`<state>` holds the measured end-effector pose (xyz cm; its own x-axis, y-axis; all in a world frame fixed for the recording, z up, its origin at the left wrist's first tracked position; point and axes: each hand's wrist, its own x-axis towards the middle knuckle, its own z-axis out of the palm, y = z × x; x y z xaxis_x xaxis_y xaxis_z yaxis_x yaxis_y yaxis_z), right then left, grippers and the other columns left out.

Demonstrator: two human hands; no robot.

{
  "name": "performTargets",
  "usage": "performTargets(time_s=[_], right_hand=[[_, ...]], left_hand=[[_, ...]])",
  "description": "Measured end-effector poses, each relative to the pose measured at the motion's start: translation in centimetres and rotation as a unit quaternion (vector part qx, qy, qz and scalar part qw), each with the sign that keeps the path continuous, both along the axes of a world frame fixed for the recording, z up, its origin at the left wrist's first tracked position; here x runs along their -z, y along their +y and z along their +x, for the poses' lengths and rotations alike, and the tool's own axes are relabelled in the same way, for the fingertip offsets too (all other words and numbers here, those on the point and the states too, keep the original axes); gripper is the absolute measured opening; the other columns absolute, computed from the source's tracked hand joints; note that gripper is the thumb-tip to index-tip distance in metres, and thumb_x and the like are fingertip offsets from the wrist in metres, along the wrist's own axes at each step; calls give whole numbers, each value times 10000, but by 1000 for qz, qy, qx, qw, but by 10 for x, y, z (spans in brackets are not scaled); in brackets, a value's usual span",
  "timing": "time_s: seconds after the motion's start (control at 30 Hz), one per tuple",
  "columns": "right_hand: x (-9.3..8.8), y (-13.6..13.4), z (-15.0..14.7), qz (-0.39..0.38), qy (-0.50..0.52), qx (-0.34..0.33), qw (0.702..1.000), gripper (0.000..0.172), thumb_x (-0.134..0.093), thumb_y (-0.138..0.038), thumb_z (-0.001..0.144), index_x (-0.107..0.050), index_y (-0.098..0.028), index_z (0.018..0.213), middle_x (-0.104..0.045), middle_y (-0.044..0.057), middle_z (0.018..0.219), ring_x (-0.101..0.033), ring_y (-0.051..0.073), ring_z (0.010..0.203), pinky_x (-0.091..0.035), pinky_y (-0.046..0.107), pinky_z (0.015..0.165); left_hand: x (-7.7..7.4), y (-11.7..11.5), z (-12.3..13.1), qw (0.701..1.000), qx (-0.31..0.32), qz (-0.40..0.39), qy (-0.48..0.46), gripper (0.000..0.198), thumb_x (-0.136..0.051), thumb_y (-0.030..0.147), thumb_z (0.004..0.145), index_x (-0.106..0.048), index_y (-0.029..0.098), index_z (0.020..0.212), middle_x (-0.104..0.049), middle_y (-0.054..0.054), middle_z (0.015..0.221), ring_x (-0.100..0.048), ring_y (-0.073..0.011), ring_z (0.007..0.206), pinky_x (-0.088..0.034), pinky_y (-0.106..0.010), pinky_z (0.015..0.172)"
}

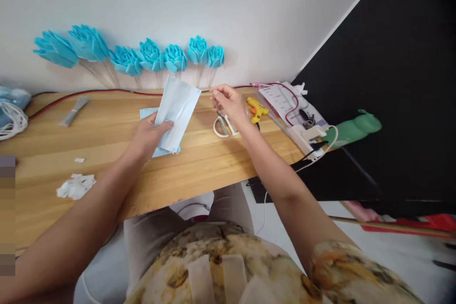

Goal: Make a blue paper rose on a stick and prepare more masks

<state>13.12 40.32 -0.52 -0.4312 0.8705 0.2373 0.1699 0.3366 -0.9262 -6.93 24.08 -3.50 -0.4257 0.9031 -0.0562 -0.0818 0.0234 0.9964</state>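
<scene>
My left hand (150, 134) grips a light-blue disposable face mask (181, 103), thumb on top, held tilted above the table. Another blue mask sheet (163, 153) shows partly from under it on the wood. To the right of the held mask, my right hand (231, 102) is raised with thumb and fingertips pinched together. Whatever may be between those fingertips is too small to make out. White-handled scissors (221, 128) lie beneath my right hand, partly covered by it. A yellow glue gun (256, 107) rests just right of that hand.
Several blue flowers on sticks (151, 55) lean against the wall. White scraps (76, 186) and a bundle of grey strips (74, 110) lie at left, near coiled white cord (12, 121). A power strip (308, 140) with cables and a green bottle-like object (356, 128) occupy the right end.
</scene>
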Motion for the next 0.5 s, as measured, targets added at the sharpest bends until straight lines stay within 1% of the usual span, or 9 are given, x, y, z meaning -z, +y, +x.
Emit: performTargets(time_s=[0.03, 0.07, 0.1, 0.17, 0.2, 0.27, 0.4, 0.47, 0.5], right_hand=[[-8, 0, 9, 57, -111, 21, 992, 315, -566, -479, 1000, -693, -190, 1000, -728, 45, 882, -665, 170, 789, -529, 274, 687], [-14, -3, 17, 121, -234, 28, 964, 288, -552, -414, 1016, -715, -177, 1009, -748, 63, 896, -694, 198, 855, -532, 294, 750], [-19, -7, 25, 172, -354, 35, 919, 272, -566, -381, 1014, -735, -168, 1033, -771, 92, 945, -716, 239, 934, -531, 326, 810], [-24, -20, 37, 206, -543, 47, 813, 322, -579, -396, 1015, -756, -135, 1081, -791, 177, 1051, -735, 331, 1037, -529, 389, 864], [-23, -26, 40, 208, -596, 40, 774, 366, -575, -422, 1017, -755, -122, 1125, -790, 208, 1092, -737, 363, 1063, -532, 406, 866], [-17, -36, 42, 209, -639, 26, 740, 427, -561, -446, 1017, -725, -117, 1234, -788, 228, 1132, -742, 385, 1081, -539, 421, 863], [-4, -37, 36, 201, -608, 36, 768, 468, -572, -401, 984, -661, -139, 1361, -790, 211, 1151, -741, 375, 1096, -536, 434, 898], [-2, -28, 34, 153, -563, 43, 811, 514, -636, -396, 932, -647, -149, 1382, -794, 190, 1131, -736, 360, 1084, -531, 434, 914], [-3, -23, 35, 109, -519, 41, 847, 532, -663, -397, 909, -641, -163, 1386, -798, 163, 1098, -738, 337, 1046, -534, 422, 903]], left_hand=[[-1, 1, 1, 1000, -27, -15, -4, 426, -841, 410, 632, -709, 173, 961, -675, -10, 752, -588, -175, 589, -484, -271, 513], [-1, 1, 3, 998, -48, -24, -17, 442, -841, 423, 609, -701, 172, 944, -680, -15, 768, -586, -171, 598, -479, -263, 510], [-2, 2, 3, 997, -60, -25, -35, 447, -842, 435, 598, -695, 171, 927, -681, -20, 772, -584, -168, 606, -474, -257, 510], [-2, 4, 4, 995, -77, -22, -57, 431, -844, 469, 615, -681, 177, 887, -663, -19, 738, -567, -158, 593, -454, -248, 502], [-2, 4, 4, 995, -76, -21, -65, 425, -847, 491, 634, -671, 181, 866, -645, -16, 707, -551, -152, 574, -439, -247, 490], [-3, 5, 3, 994, -62, -14, -86, 447, -866, 537, 653, -645, 187, 823, -602, -2, 644, -514, -136, 536, -411, -245, 466], [-8, 4, 6, 988, -45, 17, -147, 545, -964, 491, 541, -675, 179, 882, -662, -2, 714, -572, -129, 600, -465, -229, 507], [-11, 3, 8, 985, -39, 29, -168, 600, -996, 429, 484, -700, 167, 935, -716, -22, 808, -631, -146, 682, -509, -232, 563], [-12, 3, 9, 984, -34, 32, -173, 615, -1004, 406, 470, -706, 160, 948, -731, -33, 839, -650, -156, 711, -522, -238, 583]])
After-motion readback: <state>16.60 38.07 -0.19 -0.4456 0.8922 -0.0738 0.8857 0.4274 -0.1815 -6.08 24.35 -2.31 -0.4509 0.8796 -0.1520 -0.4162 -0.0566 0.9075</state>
